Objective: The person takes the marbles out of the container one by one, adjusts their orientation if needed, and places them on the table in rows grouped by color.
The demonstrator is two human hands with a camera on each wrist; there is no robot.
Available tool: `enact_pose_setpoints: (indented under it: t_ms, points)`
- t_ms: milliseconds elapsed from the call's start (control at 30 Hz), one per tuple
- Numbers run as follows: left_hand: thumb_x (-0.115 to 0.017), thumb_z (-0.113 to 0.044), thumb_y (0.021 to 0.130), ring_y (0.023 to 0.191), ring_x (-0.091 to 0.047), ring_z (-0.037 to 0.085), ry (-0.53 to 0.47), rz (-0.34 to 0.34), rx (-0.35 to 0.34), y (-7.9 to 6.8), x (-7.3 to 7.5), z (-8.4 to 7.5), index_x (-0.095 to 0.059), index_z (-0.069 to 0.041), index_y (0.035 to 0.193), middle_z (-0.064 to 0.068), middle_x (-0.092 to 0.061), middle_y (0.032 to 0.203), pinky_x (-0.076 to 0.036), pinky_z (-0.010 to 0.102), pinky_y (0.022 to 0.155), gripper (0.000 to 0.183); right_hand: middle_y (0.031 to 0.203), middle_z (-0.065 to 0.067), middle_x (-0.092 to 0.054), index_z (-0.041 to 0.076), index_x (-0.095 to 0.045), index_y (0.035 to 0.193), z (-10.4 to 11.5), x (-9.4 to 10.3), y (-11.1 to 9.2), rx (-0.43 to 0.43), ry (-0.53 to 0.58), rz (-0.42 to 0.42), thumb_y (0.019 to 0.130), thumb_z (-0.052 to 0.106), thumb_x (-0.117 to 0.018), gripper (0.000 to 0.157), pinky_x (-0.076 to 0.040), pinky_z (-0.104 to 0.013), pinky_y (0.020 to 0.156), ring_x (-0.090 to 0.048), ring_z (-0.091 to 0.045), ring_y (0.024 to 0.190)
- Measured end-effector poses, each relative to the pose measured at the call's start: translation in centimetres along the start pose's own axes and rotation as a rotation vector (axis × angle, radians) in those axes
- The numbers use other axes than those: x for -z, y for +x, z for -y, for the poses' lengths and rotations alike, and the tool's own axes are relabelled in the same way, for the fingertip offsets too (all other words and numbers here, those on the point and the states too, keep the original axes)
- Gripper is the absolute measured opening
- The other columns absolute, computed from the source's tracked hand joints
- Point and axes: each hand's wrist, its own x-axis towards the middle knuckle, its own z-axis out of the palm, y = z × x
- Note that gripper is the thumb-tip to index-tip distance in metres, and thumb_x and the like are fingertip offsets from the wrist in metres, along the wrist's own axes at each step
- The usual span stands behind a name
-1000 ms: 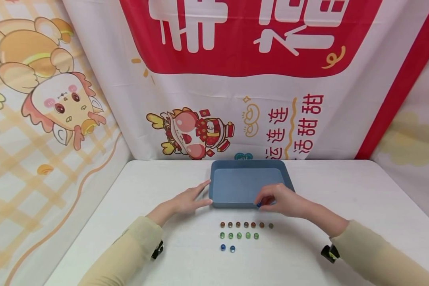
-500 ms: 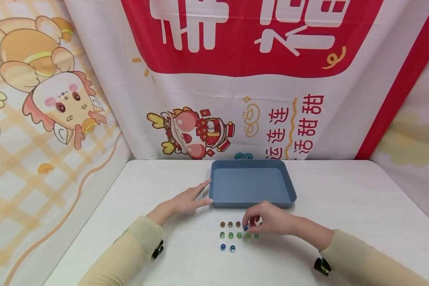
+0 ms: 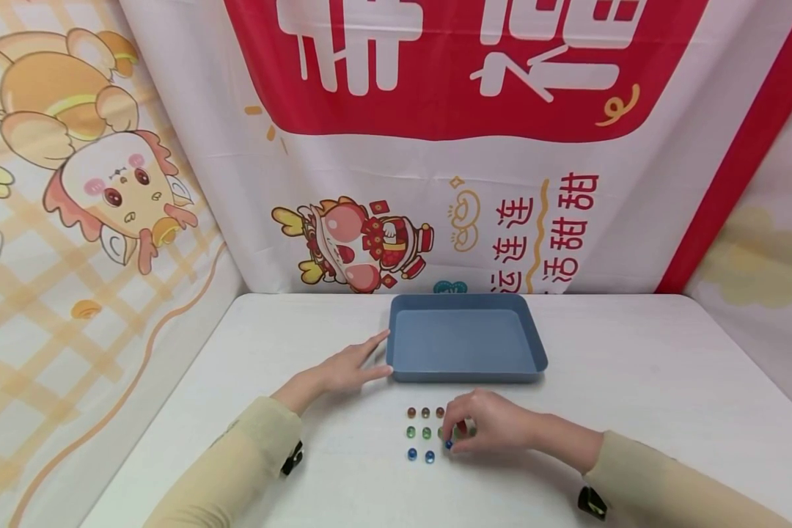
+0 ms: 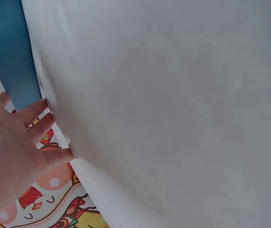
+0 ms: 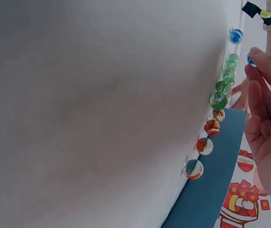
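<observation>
Between thumb and index finger, my right hand (image 3: 491,423) pinches a blue marble (image 5: 251,60) just above the table, to the right of two blue marbles (image 3: 421,455) lying in the nearest row. Behind these runs a row of green marbles (image 3: 419,433), then a row of red-brown marbles (image 3: 425,412); the hand hides the right part of both in the head view. The right wrist view shows several green and orange-red marbles along the table. With fingers spread, my left hand (image 3: 345,369) touches the left side of a blue-grey tray (image 3: 462,378).
The shallow tray stands at the back middle of the white table (image 3: 633,367), its inside bare. A printed cloth (image 3: 369,161) hangs behind the table's far edge, and another patterned cloth (image 3: 105,293) hangs on the left.
My right hand has come from the tray's front right edge toward me and to the left, carrying the blue marble down to the blue row. The left hand stays at the tray.
</observation>
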Motion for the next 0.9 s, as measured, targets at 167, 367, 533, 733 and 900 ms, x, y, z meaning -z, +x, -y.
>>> enact_pose_setpoints:
  t_ms: [167, 367, 533, 733, 900]
  points:
    - [-0.051, -0.065, 0.091, 0.144, -0.021, 0.03, -0.006, 0.002, 0.008, 0.1, 0.0, 0.1, -0.012, -0.041, 0.155, 0.002, -0.022, 0.159, -0.019, 0.056, 0.113, 0.079, 0.087, 0.023, -0.062, 0.026, -0.074, 0.093, 0.2, -0.2, 0.0, -0.05, -0.002, 0.052, 0.082, 0.021, -0.079, 0.013, -0.046, -0.019, 0.072, -0.053, 0.001, 0.075]
    - [-0.051, -0.066, 0.09, 0.144, -0.021, 0.03, -0.011, 0.005, 0.011, 0.1, -0.1, 0.0, -0.012, -0.042, 0.155, 0.002, -0.022, 0.159, -0.019, 0.057, 0.113, 0.08, 0.088, 0.024, -0.061, 0.028, -0.074, 0.092, 0.1, -0.6, 0.1, -0.033, -0.038, 0.082, 0.082, 0.023, -0.079, 0.013, -0.044, -0.018, 0.07, -0.052, 0.002, 0.074]
    - [-0.051, -0.065, 0.09, 0.144, -0.022, 0.03, -0.004, 0.006, 0.009, 0.1, -0.1, 0.0, -0.012, -0.041, 0.155, 0.003, -0.023, 0.159, -0.02, 0.057, 0.112, 0.08, 0.083, 0.024, -0.06, 0.028, -0.075, 0.091, 0.1, -0.9, 0.1, -0.018, -0.072, 0.083, 0.081, 0.022, -0.08, 0.013, -0.043, -0.016, 0.065, -0.05, 0.004, 0.07]
    - [-0.051, -0.063, 0.092, 0.144, -0.022, 0.03, -0.014, 0.005, 0.002, 0.2, -0.1, 0.0, -0.012, -0.039, 0.156, 0.004, -0.023, 0.159, -0.02, 0.057, 0.113, 0.079, 0.08, 0.022, -0.06, 0.026, -0.075, 0.091, 0.3, -1.1, 0.2, 0.002, -0.111, 0.084, 0.079, 0.02, -0.081, 0.014, -0.042, -0.013, 0.062, -0.049, 0.006, 0.069]
    - [-0.052, -0.062, 0.092, 0.144, -0.021, 0.03, -0.012, 0.005, -0.003, 0.0, -0.1, 0.0, -0.012, -0.038, 0.156, 0.004, -0.023, 0.159, -0.019, 0.056, 0.113, 0.079, 0.081, 0.021, -0.061, 0.026, -0.075, 0.092, 0.4, -1.0, 0.3, -0.005, -0.088, 0.094, 0.08, 0.019, -0.081, 0.015, -0.043, -0.014, 0.063, -0.05, 0.004, 0.069]
